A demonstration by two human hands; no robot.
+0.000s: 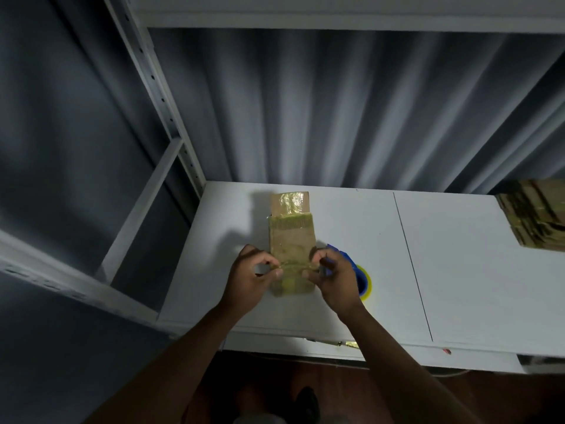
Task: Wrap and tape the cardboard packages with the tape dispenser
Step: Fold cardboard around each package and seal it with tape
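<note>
Glossy-taped cardboard package [292, 240] on matt white table [458, 270].

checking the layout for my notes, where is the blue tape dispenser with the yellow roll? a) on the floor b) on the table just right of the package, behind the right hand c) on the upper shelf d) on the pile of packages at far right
b: the tape dispenser sits on the white table beside the package, partly hidden by the right hand.

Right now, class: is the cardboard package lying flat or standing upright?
Lying flat: the cardboard package shows its broad taped face on the white table, between both hands.
</note>
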